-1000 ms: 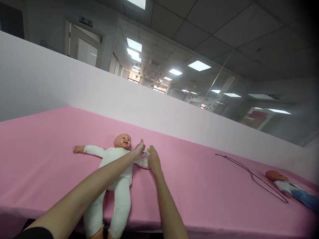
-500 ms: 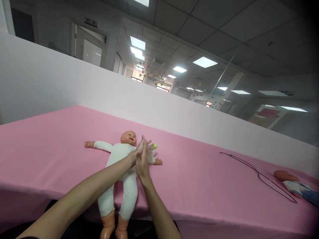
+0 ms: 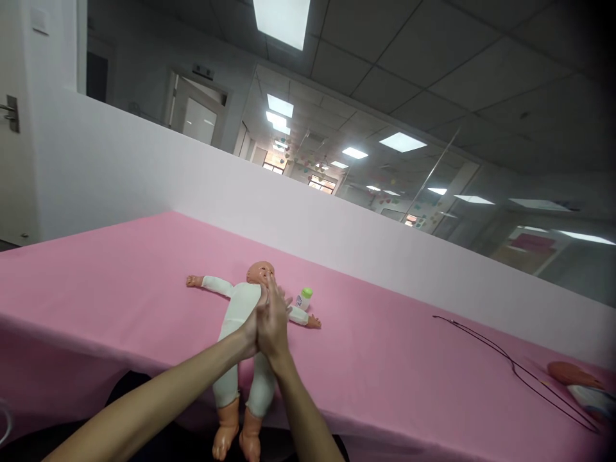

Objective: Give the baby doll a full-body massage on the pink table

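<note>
My left hand (image 3: 254,328) and my right hand (image 3: 274,324) are pressed palm against palm, fingers stretched out, over the chest of a baby doll (image 3: 241,307). No object shows between the palms, though their inner faces are hidden. The doll lies on its back in a white suit, arms spread and feet over the table's near edge. My hands cover part of its torso and lower face. Beside the doll's arm on the right stands a small clear bottle (image 3: 304,299) with a green cap.
A pink cloth (image 3: 385,366) covers the table. At the right lie a thin dark cord (image 3: 500,350) and a second doll (image 3: 575,378), partly cut off. A low white wall (image 3: 337,224) with glass above runs along the back edge; a door (image 3: 17,128) stands at far left.
My joined hands have slid against each other and come lower over the doll, uncovering the bottle. The camera has turned slightly left and up. Both dolls and the cord lie as before.
</note>
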### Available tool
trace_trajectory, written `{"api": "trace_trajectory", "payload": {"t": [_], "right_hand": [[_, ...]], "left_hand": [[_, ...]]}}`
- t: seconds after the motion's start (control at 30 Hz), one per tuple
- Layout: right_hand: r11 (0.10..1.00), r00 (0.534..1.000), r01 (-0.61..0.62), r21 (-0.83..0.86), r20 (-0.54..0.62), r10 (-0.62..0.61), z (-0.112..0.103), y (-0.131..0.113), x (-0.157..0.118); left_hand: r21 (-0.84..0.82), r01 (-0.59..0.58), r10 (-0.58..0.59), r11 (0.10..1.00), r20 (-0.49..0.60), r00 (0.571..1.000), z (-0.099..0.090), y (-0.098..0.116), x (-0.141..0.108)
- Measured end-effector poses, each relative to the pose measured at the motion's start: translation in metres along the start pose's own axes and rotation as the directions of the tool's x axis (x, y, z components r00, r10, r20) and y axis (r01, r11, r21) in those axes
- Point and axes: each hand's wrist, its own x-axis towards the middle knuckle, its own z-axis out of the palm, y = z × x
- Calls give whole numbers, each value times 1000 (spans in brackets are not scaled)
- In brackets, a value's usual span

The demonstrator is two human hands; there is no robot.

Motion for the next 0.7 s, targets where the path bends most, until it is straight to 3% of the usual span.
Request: {"api": "trace_trajectory", "payload": {"t": [0.1, 0.17, 0.2, 0.27, 0.33, 0.4, 0.47, 0.53, 0.7], "right_hand": [[991, 993, -120, 63, 17, 119, -17, 14, 17], [982, 981, -183, 48, 68, 179, -22, 31, 18], [979, 973, -202, 16, 114, 199, -22, 40, 13], [976, 940, -207, -63, 263, 216, -16, 56, -1], [978, 885, -174, -117, 417, 207, -7, 68, -16], [981, 842, -141, -133, 506, 189, 1, 76, -23], [985, 832, -122, -125, 528, 170, 6, 81, -19], [987, 835, -121, -102, 528, 156, 9, 87, -8], [969, 881, -217, -122, 403, 248, 20, 104, 16]], "left_hand": [[88, 7, -15, 996, 86, 996, -10, 1, -12], [321, -103, 85, 942, 72, 994, -28, 8, -15], [479, -143, 144, 866, 34, 989, -40, 10, -15], [771, -105, 207, 628, -34, 978, -68, 9, -13], [942, -60, 174, 331, 1, 985, -94, -1, -10], [994, -84, 105, 66, 77, 991, -111, -13, -6], [994, -74, 58, -80, 78, 995, -118, -21, 1], [995, -8, 33, -101, 11, 999, -119, -22, 10], [995, 95, 70, -14, -93, 993, -127, -10, 40]]}}
